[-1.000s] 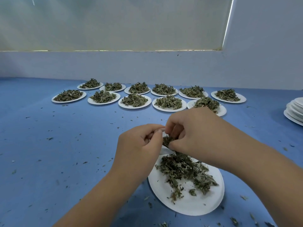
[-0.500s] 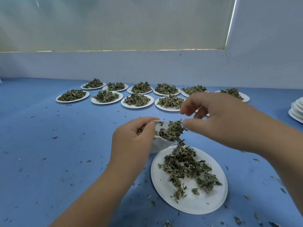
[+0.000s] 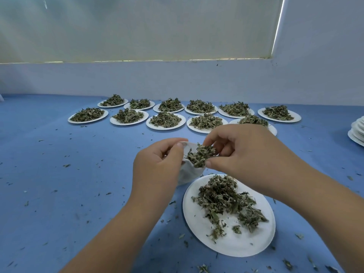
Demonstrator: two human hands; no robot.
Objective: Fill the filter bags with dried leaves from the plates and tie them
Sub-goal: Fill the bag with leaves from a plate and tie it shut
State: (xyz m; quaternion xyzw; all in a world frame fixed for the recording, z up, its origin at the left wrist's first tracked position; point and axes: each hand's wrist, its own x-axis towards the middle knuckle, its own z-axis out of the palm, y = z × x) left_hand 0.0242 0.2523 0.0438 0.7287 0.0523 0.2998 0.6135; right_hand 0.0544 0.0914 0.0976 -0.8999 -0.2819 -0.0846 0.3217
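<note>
The left hand (image 3: 157, 164) pinches the mouth of the white filter bag (image 3: 189, 174) just beyond the far-left rim of the near plate (image 3: 197, 229), holding it open. Above that plate's far edge, the right hand (image 3: 242, 154) grips a clump of dried leaves (image 3: 201, 156) between thumb and fingertips, right at the bag's opening. The bag looks thin and limp, likely to fold shut unless held by its rim. The leaves seem light and brittle, so a loose fingertip pinch should suit them; crumbs already lie scattered on the blue table (image 3: 78, 174) around the plate. More leaves (image 3: 222, 198) remain heaped on it, and filled plates (image 3: 165, 120) sit well beyond it
</note>
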